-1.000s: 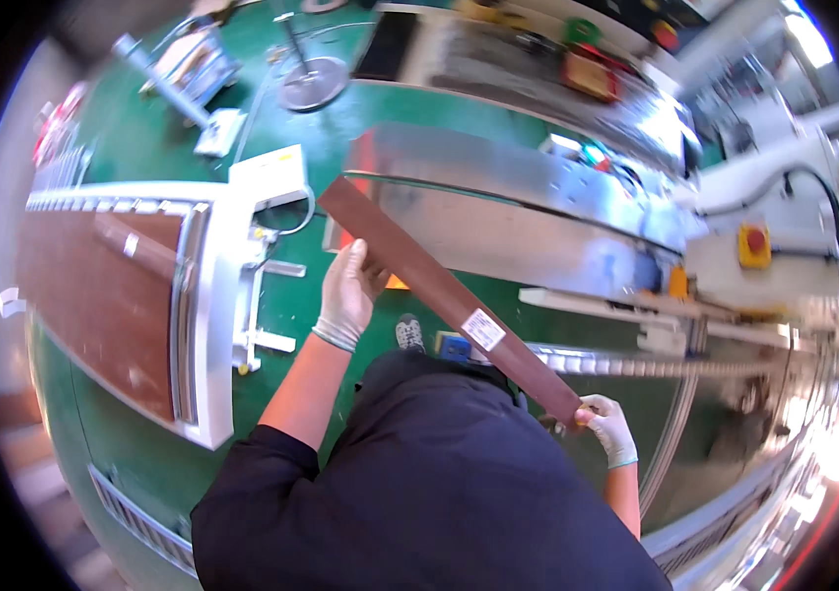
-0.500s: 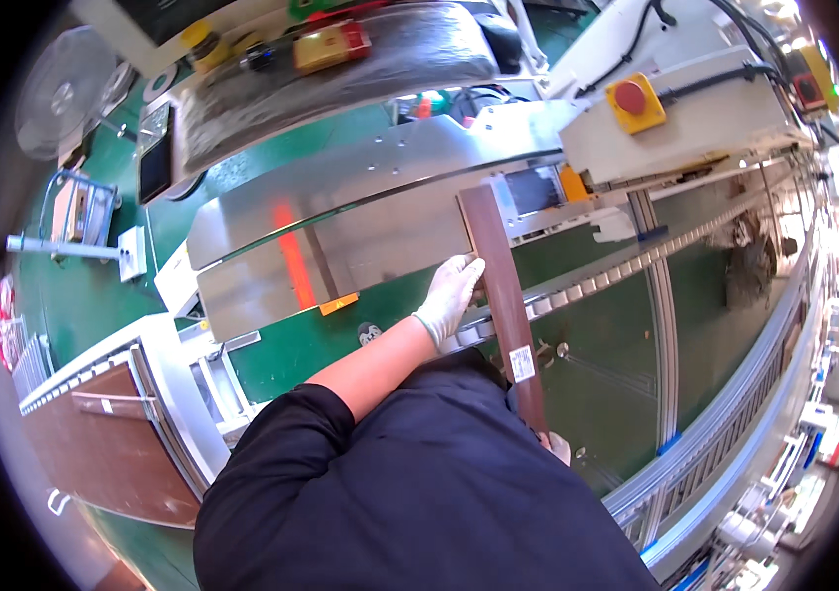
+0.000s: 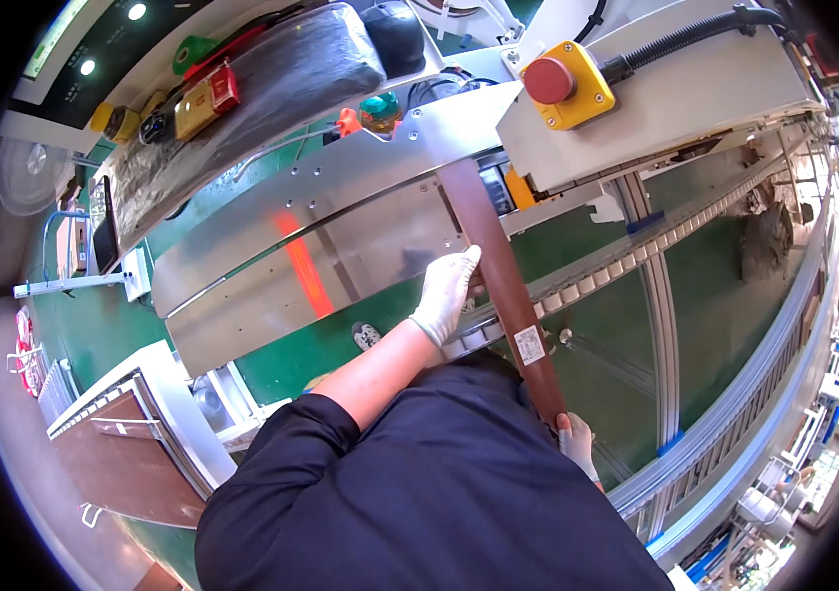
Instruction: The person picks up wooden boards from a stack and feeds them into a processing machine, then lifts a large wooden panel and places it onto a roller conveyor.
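Brown strip (image 3: 500,271), long and flat, set obliquely before the wearer: its far end lies over the right part of the metal worktable (image 3: 380,236), its near end beside the dark-clothed torso (image 3: 419,492). We cannot tell whether the far end touches the metal. At the strip's left edge, on its farther half, we see the left hand (image 3: 447,294), in a pale glove, pinching that edge, with the fingers partly hidden beneath. At the near end we find the right hand (image 3: 578,445), likewise gloved, pinching the strip with its thumb on top; its other fingers are mostly concealed. The strip thus spans the gap between the two hands, and a white label (image 3: 530,345) on its upper face sits nearer the right one. Below the strip we note a roller track (image 3: 602,276) crossing at an angle. Beyond the far end, to the right, a red button (image 3: 549,81) stands on a yellow box (image 3: 592,91).
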Demonstrator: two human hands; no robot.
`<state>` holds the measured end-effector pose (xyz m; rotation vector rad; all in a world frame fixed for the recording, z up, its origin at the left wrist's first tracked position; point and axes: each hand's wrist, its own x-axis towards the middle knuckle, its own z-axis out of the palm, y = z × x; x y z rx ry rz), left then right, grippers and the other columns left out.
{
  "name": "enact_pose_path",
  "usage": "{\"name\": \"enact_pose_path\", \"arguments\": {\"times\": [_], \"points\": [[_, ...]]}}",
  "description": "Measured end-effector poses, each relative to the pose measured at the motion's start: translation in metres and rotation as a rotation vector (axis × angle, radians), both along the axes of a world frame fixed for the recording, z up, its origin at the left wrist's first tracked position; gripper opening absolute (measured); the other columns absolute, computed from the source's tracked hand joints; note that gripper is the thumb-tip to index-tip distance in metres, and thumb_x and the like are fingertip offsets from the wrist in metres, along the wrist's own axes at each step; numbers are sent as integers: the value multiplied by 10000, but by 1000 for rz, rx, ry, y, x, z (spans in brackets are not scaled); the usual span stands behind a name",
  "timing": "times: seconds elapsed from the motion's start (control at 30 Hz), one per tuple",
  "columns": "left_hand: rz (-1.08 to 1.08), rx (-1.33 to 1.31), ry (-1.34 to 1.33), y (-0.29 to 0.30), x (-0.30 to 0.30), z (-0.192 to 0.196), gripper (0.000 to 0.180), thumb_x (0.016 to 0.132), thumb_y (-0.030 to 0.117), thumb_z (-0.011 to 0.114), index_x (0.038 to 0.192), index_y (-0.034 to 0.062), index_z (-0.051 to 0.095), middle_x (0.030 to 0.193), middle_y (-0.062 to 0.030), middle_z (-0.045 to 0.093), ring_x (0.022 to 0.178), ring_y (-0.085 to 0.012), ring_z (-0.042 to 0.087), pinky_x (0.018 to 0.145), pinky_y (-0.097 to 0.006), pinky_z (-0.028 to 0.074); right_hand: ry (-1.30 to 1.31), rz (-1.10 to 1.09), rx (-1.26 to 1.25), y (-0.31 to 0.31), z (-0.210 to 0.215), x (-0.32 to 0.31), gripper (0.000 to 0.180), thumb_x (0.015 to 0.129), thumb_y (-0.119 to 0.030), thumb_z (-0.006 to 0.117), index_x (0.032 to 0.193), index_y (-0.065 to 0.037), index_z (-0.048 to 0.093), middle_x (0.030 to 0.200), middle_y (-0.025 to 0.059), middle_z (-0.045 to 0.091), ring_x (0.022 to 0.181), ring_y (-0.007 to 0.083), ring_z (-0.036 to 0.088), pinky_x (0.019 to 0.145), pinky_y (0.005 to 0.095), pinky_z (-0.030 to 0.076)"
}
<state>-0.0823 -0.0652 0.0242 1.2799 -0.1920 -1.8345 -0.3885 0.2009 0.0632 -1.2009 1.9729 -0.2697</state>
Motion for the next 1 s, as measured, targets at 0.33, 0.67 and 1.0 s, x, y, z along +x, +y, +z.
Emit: {"name": "enact_pose_path", "arguments": {"times": [0.33,0.67,1.0], "points": [[49,-34,48,-53,-105,-19,313,1039,343,698,973,39,736,858,41,635,761,-87,613,678,-281,553,-119,-52,32,-25,-40,-126,606,1080,-543,543,965,37,674,817,62,674,777,165,593,708,328,491],[5,-44,54,-113,-205,-13,395,1035,398,688,1086,7,706,972,-19,695,859,-138,668,791,-353,605,-195,-232,21,-94,-24,-216,525,1067,-473,611,1023,43,703,866,20,644,839,128,555,763,309,483],[-280,-45,-105,-163,-271,-23,371,1022,399,679,1169,60,707,1065,-71,766,865,-156,698,717,-307,541,-53,-322,-86,-158,-23,-304,449,1046,-399,650,1166,25,738,979,108,754,927,216,690,846,336,538]]}}
